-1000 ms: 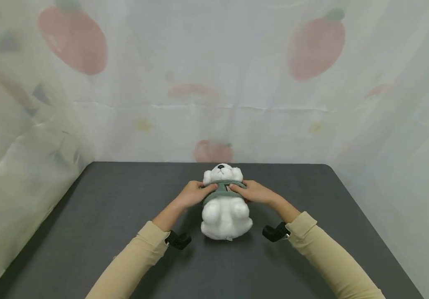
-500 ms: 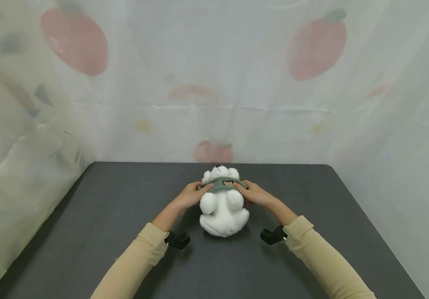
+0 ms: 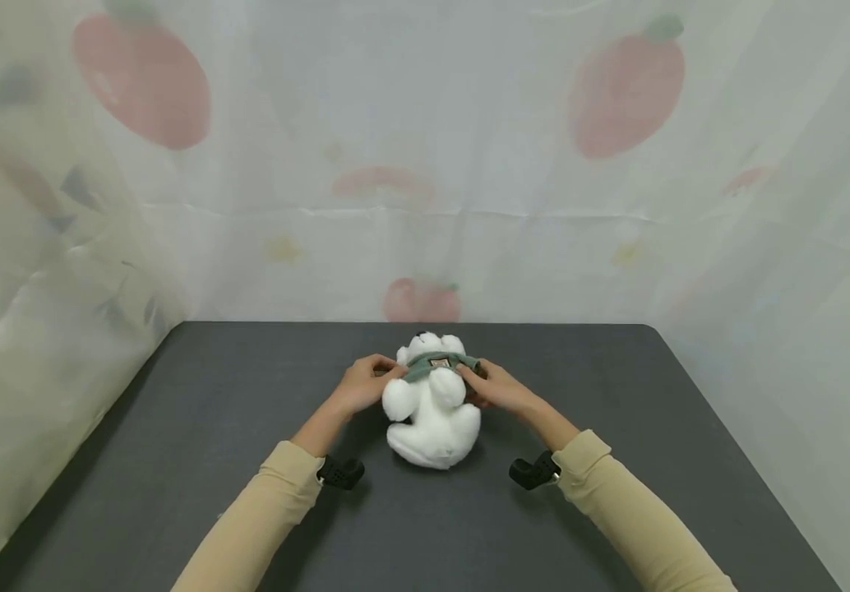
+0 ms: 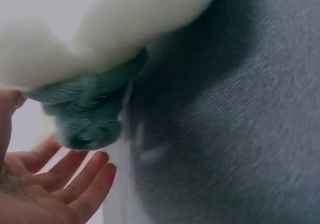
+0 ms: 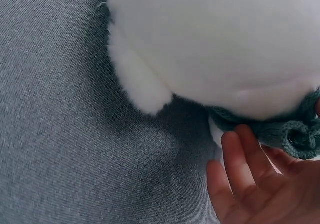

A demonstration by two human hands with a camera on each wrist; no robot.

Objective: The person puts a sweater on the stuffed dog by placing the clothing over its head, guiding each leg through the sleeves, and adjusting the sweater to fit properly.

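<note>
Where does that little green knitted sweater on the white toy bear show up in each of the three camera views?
Head view: the green sweater is bunched high on the bear, centre, between both hands.
Left wrist view: left of centre, a rolled green sleeve above the fingers.
Right wrist view: lower right edge, under the bear's body.
Shared landmark: the white plush bear.

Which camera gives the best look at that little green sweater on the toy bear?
The head view: it shows the green sweater bunched near the white bear's head, between both hands. The wrist views show only blurred knitted sleeve ends.
</note>
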